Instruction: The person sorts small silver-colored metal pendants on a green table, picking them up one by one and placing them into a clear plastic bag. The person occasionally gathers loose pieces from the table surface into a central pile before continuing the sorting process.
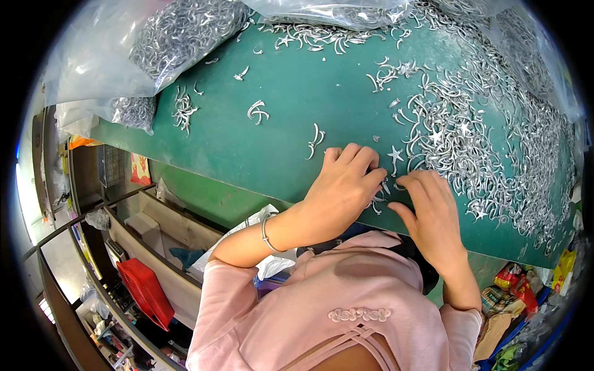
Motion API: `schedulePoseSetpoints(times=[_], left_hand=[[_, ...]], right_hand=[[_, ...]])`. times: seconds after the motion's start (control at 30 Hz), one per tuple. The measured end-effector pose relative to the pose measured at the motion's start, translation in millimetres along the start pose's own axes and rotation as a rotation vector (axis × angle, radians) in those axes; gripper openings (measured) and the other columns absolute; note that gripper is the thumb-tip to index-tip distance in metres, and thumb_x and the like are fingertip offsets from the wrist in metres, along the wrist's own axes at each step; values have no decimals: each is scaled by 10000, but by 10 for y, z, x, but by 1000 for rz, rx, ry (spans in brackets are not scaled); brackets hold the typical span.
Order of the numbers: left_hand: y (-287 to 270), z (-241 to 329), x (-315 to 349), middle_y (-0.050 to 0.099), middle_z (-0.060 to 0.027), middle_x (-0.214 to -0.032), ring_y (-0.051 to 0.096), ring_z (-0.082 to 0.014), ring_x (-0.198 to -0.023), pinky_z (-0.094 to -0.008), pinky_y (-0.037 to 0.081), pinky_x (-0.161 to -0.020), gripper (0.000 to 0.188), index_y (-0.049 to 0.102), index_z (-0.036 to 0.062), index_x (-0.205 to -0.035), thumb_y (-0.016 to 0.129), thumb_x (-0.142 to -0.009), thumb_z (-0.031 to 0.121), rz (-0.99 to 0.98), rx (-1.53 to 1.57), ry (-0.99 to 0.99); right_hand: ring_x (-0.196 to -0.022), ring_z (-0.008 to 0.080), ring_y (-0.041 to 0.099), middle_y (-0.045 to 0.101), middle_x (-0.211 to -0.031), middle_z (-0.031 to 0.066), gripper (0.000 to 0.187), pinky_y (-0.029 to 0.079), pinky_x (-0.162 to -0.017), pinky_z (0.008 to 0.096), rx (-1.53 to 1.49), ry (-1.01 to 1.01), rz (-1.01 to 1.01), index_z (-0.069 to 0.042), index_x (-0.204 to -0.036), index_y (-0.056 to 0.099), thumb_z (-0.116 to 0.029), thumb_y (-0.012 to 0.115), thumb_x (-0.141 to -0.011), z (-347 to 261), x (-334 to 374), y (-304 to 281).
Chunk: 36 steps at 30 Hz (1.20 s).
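My left hand (348, 185), with a metal bangle (265, 232) on its wrist, rests at the near part of the green tabletop (223, 145). Its fingers curl downward and the tips are partly hidden; whatever they pinch, if anything, does not show. A few small curved silver metal pieces (376, 203) lie beside those fingertips. Facing it, my right hand (434, 207) has its thumb spread from its bent fingers, and nothing shows in it. Just beyond, between the hands, lies a star-shaped silver piece (395, 154). To the right spreads a large heap of curved silver pieces (489, 148).
Clear plastic bags full of silver pieces (185, 40) stand along the far edge. Small clusters of curved pieces (257, 112) dot the tabletop. Below left are a shelf frame and a red plastic basket (145, 292). Crumpled colourful packaging (516, 287) lies at lower right.
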<state>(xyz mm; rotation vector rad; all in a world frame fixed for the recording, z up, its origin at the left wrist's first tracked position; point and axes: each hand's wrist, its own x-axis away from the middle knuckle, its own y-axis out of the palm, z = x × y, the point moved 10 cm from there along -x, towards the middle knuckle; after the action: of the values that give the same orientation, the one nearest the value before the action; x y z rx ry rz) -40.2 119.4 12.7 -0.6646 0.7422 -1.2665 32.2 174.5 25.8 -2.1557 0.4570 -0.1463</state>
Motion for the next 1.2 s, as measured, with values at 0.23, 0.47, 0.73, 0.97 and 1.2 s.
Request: schedulePoseSetpoints(times=[0.23,0.47,0.73,0.97,1.2], left_hand=[[50,-7,1,507,-74,-956,472,-245,-907,-361,336,-765,224,605,45,-942,661,-727,13,0,-10,-15],[-143,-60,48,558,-101,-962,523,-248,-865,-349,391,-751,211,597,31,-1027,609,-818,11,110,153,-91],[280,-277,236,572,-181,-1186,595,-218,-1053,-345,507,-896,440,450,-108,-1260,390,-1007,248,-11,1882,-644],[269,-412,312,440,-317,-1315,459,-384,-1236,-437,376,-1050,498,388,-150,-1291,325,-1006,253,83,1940,-705],[227,-443,362,463,-287,-1310,472,-362,-1232,-412,387,-1046,471,414,-135,-1278,365,-1003,244,108,1970,-680]], right_hand=[[-840,280,516,522,-899,114,240,404,-724,376,25,-83,13,7,-933,583,-31,680,-717,40,52,156],[-806,297,553,560,-865,116,168,453,-700,385,-237,37,160,10,-859,595,54,669,-715,144,79,-22],[-786,290,551,578,-856,106,168,449,-682,376,-372,-169,202,-16,-873,623,44,670,-723,-301,-257,-148],[-845,263,522,570,-923,79,265,402,-725,374,-91,-73,121,-28,-959,629,-2,687,-702,-19,-114,-19],[-831,239,499,556,-894,54,222,360,-707,365,61,-126,79,-29,-913,628,-39,691,-700,-50,-107,138]])
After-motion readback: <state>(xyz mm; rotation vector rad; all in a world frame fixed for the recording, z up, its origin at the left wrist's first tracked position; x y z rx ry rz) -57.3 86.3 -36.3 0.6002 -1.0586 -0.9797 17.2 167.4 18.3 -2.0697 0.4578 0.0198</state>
